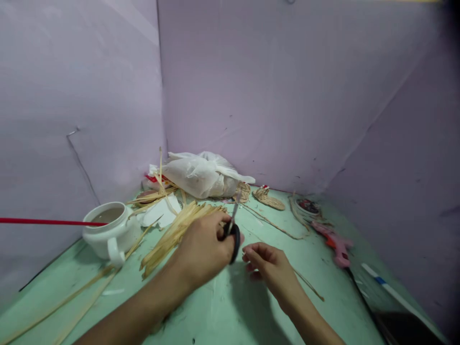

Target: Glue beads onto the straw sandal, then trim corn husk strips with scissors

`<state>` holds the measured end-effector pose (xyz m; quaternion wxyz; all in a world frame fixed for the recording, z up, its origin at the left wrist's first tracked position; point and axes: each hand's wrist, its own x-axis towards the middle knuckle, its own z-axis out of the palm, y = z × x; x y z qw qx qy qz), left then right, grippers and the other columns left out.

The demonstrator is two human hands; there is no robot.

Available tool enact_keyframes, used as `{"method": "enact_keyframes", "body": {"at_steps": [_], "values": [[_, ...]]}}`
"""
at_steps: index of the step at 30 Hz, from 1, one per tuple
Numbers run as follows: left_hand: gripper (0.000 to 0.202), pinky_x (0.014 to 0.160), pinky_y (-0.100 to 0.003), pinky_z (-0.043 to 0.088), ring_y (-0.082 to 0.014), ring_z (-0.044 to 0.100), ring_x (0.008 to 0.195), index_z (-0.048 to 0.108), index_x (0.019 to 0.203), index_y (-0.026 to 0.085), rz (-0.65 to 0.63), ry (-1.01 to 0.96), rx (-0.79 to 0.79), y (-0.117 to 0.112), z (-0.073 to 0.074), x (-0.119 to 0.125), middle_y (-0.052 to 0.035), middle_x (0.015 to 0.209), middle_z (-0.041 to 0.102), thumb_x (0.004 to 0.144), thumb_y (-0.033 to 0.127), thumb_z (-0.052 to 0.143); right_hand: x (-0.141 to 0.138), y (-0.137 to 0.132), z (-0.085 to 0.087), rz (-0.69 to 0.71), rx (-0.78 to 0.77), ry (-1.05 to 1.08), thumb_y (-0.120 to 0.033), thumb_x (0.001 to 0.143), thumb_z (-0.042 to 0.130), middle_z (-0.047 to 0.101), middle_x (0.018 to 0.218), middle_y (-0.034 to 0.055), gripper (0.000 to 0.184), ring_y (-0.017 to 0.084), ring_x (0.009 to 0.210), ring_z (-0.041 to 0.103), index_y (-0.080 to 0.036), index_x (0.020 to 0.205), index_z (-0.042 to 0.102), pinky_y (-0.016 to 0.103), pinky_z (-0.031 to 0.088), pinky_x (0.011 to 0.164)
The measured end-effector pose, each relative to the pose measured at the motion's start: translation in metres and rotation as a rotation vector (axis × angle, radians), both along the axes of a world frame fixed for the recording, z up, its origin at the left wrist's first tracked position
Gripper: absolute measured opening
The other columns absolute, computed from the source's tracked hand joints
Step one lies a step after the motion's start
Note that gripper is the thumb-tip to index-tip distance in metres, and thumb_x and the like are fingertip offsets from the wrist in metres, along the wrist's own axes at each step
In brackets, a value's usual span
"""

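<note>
A pair of scissors (235, 235) with black handles is in my left hand (204, 247), its blades pointing up and away from me. To the right and slightly lower, my right hand (271, 268) has thumb and fingertips pinched together. Whatever lies in that pinch is too small to make out. A thin straw strand (309, 285) shows beyond the right wrist; I cannot tell whether the fingers hold it. Beside and partly behind my left hand lies a bundle of dry, yellowish straw strips (172, 235).
A white pot (118, 239) with a red stick (53, 221) stands left. Behind are a white plastic bag (204, 175) and woven straw pieces (269, 199). At right, a pink glue gun (338, 244) lies near a coiled cord (302, 215) on the green table (215, 311).
</note>
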<state>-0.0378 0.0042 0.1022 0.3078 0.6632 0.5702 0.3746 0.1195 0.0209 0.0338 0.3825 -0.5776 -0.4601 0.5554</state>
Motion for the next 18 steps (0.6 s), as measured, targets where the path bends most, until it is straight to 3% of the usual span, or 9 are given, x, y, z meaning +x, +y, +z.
{"method": "enact_keyframes", "body": {"at_steps": [2,6,10,14,18], "values": [[0.023,0.044,-0.020,0.028,-0.0100,0.038,0.045,0.061,0.085,0.018,0.057,-0.051,0.004,0.003,0.004,-0.007,0.0054,0.049,0.047,0.069,0.034,0.055,-0.003,0.012,-0.012,-0.009,-0.070,-0.144,-0.032,0.072,0.057,0.053,0.045,-0.0014,0.024,0.009,0.034,0.046,-0.016,0.054,0.055,0.020,0.036,0.034],[0.028,0.044,-0.021,0.028,-0.0097,0.036,0.045,0.060,0.086,0.016,0.111,-0.041,0.010,0.010,0.009,-0.020,0.0066,0.047,0.044,0.066,0.036,0.058,-0.026,0.038,-0.031,0.031,-0.131,-0.156,-0.031,0.070,0.059,0.047,0.031,0.0006,0.033,0.011,0.024,0.041,-0.017,0.042,0.051,0.022,0.032,0.028],[0.031,0.046,-0.021,0.030,-0.0096,0.036,0.045,0.058,0.089,0.016,0.112,-0.034,0.005,0.009,0.010,-0.023,0.0066,0.047,0.044,0.065,0.036,0.059,-0.040,0.045,-0.028,0.008,-0.138,-0.035,-0.021,0.064,0.063,0.049,0.032,0.0004,0.027,0.011,0.025,0.042,-0.017,0.041,0.049,0.022,0.035,0.030],[0.030,0.045,-0.021,0.029,-0.0093,0.037,0.047,0.056,0.089,0.015,0.018,-0.102,-0.066,0.005,0.007,-0.018,0.0059,0.050,0.045,0.066,0.034,0.060,-0.013,0.030,-0.011,-0.035,-0.087,0.223,-0.019,0.062,0.065,0.059,0.050,0.0005,0.014,0.010,0.044,0.055,-0.016,0.056,0.053,0.022,0.048,0.051],[0.029,0.044,-0.020,0.028,-0.0084,0.036,0.047,0.055,0.087,0.014,-0.179,-0.214,-0.234,0.000,-0.014,0.001,0.0066,0.051,0.042,0.068,0.035,0.061,0.028,0.014,-0.002,-0.059,-0.023,0.440,-0.021,0.056,0.071,0.064,0.066,0.0007,0.021,0.011,0.057,0.060,-0.016,0.070,0.055,0.024,0.049,0.066]]}}
